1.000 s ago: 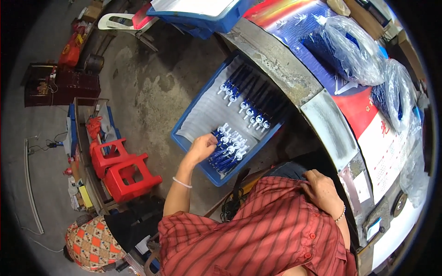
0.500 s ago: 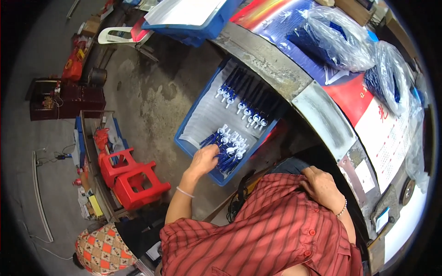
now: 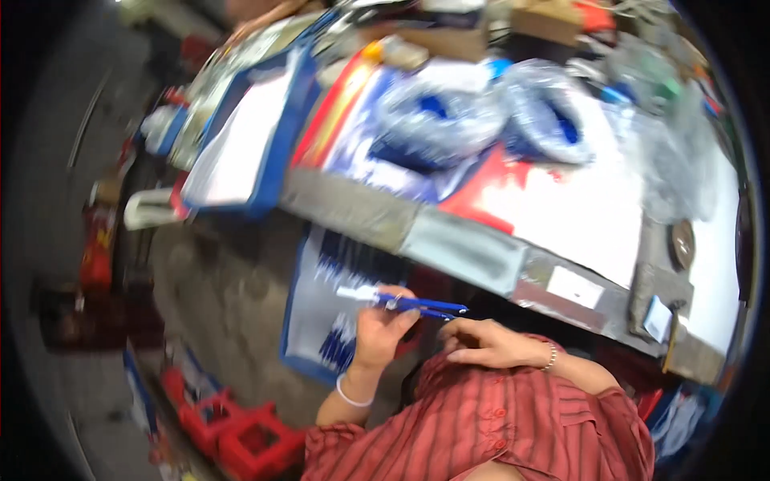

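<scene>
Take the lower blue tray [image 3: 309,367] as your landmark. Your left hand [image 3: 378,333] is raised in front of its right side, grasping a blue-and-white piece [image 3: 407,304] between the thumb and fingers. The white end of that piece points left, over the tray, while its blue rods stick out to the right, past the tray's side. Whether this is one piece or a few held together, you cannot tell from this blurred view.

Your right hand [image 3: 496,345] is to the right of the tray, well apart from it, with the fingers loosely bent and their tips right beside the ends of the blue rods. Whether it touches or pinches them cannot be told.

Inside the tray, on a pale lining [image 3: 308,309], lie two groups of similar pieces: an upper group [image 3: 353,255] toward the far end and a lower group [image 3: 338,343] toward the near end, just left of your left wrist. Beyond the tray runs the worktable [image 3: 349,202], with two clear plastic bags [image 3: 441,120] of blue contents on top. A second blue tray [image 3: 290,132], holding white sheets [image 3: 241,148], sits beyond the landmark tray and to its left. Red stools [image 3: 255,445], smeared by blur, stand to its lower left.
</scene>
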Motion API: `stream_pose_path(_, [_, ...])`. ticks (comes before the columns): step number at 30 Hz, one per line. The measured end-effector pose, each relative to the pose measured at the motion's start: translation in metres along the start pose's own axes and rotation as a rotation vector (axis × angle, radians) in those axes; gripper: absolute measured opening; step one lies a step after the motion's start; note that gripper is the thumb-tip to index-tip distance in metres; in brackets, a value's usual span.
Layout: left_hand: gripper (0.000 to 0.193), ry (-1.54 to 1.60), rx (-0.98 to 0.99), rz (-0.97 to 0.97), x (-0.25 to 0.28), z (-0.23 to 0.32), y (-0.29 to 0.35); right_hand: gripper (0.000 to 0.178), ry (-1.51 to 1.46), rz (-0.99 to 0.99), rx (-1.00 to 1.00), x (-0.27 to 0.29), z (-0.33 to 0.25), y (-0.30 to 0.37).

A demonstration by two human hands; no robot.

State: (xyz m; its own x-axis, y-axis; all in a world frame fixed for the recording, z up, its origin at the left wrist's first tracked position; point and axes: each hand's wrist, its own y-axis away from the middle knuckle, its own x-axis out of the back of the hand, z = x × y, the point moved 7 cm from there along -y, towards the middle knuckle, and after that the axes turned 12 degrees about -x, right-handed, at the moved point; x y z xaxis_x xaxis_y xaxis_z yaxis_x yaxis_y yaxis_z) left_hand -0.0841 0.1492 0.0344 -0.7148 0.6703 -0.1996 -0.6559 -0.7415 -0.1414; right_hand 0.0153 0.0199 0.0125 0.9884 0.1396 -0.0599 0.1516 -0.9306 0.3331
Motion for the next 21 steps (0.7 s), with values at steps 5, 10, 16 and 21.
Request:
stream_pose_path(5, [0.028, 0.196, -0.167, -0.052, -0.082, -0.018, -0.02, 0.038, -1.193, -0.001, 0.177, 0.028, 0.008, 0.02])
stream_pose_path(10, [0.029, 0.264, -0.041, -0.218, -0.145, -0.039, -0.021, 0.02, -1.35, 0.227, 0.384, 0.068, 0.026, 0.051])
stream_pose_path(16, [0.03, 0.197, -0.143, -0.516, -0.162, -0.045, -0.011, 0.015, -1.108, 0.448, 0.357, 0.115, 0.02, 0.095])
stream_pose_path(21, [0.075, 0.254, 0.312, -0.848, -0.184, -0.04, 0.013, 0.018, -0.772, 0.526, 0.231, 0.137, 0.033, 0.12])
